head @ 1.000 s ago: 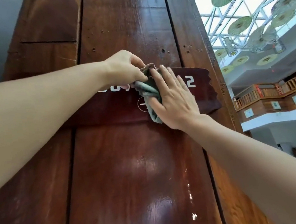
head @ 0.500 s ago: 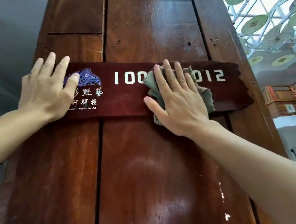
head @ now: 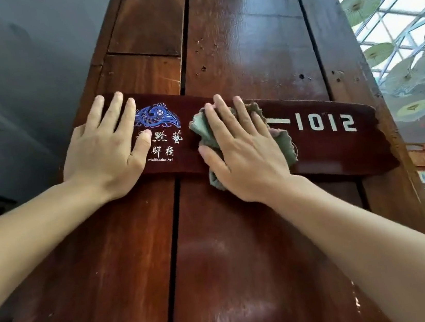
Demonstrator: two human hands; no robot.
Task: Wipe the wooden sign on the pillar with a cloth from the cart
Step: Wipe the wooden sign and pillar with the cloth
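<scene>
- My right hand (head: 245, 153) presses the crumpled cloth (head: 202, 129) on the middle of the pillar's (head: 245, 48) wooden sign (head: 337, 150), fingers straight.
- My left hand (head: 105, 153) lies flat on the sign's left end, fingers spread.

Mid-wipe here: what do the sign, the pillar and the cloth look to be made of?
Sign: dark reddish wood with a smooth, low-sheen finish; the rough-cut right end suggests a solid plank. The white lettering is probably painted.
Pillar: wooden planks, likely varnished; grain, seams and small holes show under bright reflections.
Cloth: soft grey-green fabric, crumpled with frayed edges; the fibre is unclear.
</scene>
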